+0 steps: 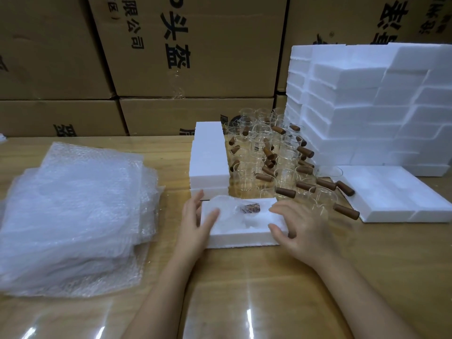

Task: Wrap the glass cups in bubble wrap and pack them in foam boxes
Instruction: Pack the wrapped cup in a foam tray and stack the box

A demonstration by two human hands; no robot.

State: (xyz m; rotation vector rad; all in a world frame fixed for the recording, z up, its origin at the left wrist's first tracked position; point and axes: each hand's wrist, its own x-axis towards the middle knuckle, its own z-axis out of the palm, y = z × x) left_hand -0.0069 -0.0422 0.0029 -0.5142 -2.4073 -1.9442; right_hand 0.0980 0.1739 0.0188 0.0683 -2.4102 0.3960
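An open white foam box [234, 237] lies in front of me on the wooden table. Inside it sits a bubble-wrapped glass cup [241, 209] whose brown wooden handle shows through the wrap. My left hand [195, 218] touches the box's left end with straight fingers, thumb on its top. My right hand [297, 227] hovers at the box's right end, fingers loosely curled, holding nothing. Behind the box stand several unwrapped glass cups [271, 157] with brown handles. A thick pile of bubble wrap sheets [73, 216] lies at the left.
A short stack of foam boxes [209, 157] stands just behind the open one. A tall stack of foam pieces [367, 106] fills the back right, with flat foam lids [391, 194] in front of it. Cardboard cartons [183, 57] wall the back of the table.
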